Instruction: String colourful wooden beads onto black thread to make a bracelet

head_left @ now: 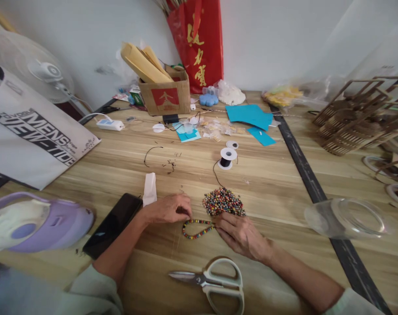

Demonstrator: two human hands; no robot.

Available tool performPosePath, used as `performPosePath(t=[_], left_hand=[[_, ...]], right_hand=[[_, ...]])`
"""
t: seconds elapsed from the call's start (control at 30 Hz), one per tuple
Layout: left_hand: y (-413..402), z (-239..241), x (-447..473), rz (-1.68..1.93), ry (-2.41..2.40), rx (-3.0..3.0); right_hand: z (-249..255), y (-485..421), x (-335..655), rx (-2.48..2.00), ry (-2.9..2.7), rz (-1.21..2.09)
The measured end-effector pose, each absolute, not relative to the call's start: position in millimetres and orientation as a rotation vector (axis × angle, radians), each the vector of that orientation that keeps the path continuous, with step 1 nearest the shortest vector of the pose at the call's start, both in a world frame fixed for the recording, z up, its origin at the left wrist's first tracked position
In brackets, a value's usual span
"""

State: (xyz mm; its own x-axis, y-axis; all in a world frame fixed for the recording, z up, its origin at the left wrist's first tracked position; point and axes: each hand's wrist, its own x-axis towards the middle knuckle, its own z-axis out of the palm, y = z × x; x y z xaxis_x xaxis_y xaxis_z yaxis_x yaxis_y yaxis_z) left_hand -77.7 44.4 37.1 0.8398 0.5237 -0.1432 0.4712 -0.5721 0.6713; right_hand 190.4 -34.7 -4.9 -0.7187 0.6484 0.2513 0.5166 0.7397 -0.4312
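Beaded loop (pixel 194 236) sits on the table (pixel 149 271) between left hand (pixel 170 206) and right hand (pixel 243 232), fingers curled; can't tell if either's pinching it. Probably light, floppy, kinda slippery, best held where its ends meet.

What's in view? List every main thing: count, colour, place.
beaded loop: one, multicoloured, front centre
bead pile: one, multicoloured, beyond loop
spool: one, white, beyond bead pile
scissors: one pair, white-handled, bottom centre
phone: one, black, left
container: one, mostly lilac, far left
fan: one, white, back left
printed bag: one, white, left
carton: one, brown, back
tall bag: one, red, back
sheets: several, blue, back
baskets: several, brown, right
jar: one, clear, right
left hand: one, bare, beside loop
right hand: one, bare, at loop's end
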Motion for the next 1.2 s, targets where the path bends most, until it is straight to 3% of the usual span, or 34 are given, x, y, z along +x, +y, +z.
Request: performPosePath(t=[1.2], left_hand=[[44.8,30.3,-80.0,0.097,0.751,2.243]], right_hand=[[-6.7,-35.7,189.8,-0.895,-2.552,0.489]])
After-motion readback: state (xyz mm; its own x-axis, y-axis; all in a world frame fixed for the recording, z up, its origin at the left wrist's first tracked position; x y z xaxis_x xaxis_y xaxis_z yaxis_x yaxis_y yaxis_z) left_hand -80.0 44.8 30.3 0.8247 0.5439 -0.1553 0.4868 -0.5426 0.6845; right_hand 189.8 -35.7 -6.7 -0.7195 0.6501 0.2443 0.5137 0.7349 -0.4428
